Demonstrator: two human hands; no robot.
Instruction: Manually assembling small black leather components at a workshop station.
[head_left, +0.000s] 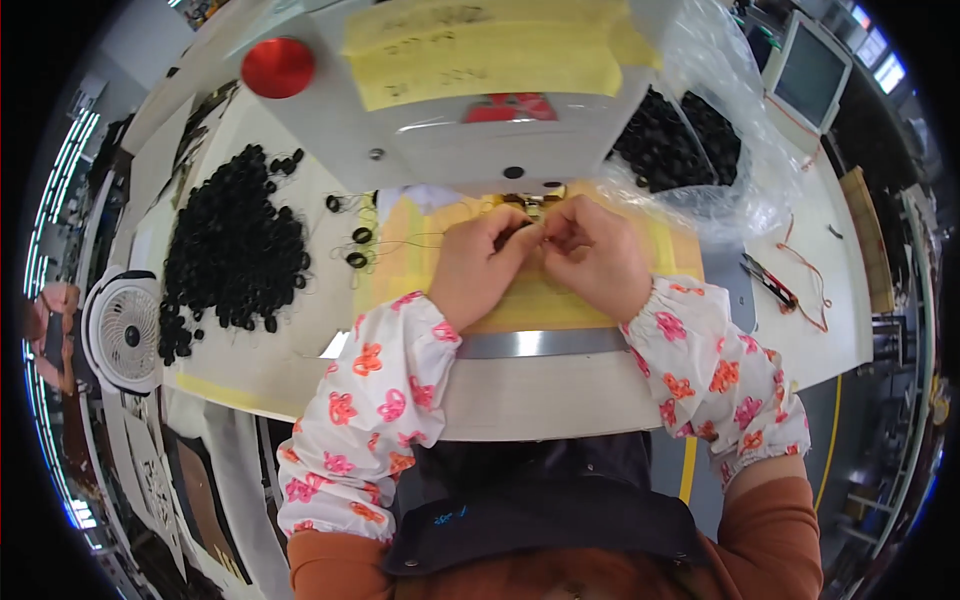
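My left hand and my right hand meet at the front of a white sewing machine, just below its needle area. The left fingers are pinched together, with a small dark piece partly showing at their tips; its kind is hidden. My right thumb and forefinger are also pinched, close to the left fingertips, and whatever they hold is too small to make out. Under both hands lies a yellow-taped work surface. Left of them, several small black rings trail thin threads toward my left hand.
A large heap of black rings covers the table's left side, near a white fan. At right stand a clear plastic bag with black pieces and a monitor. Thread snips lie beside an orange cord.
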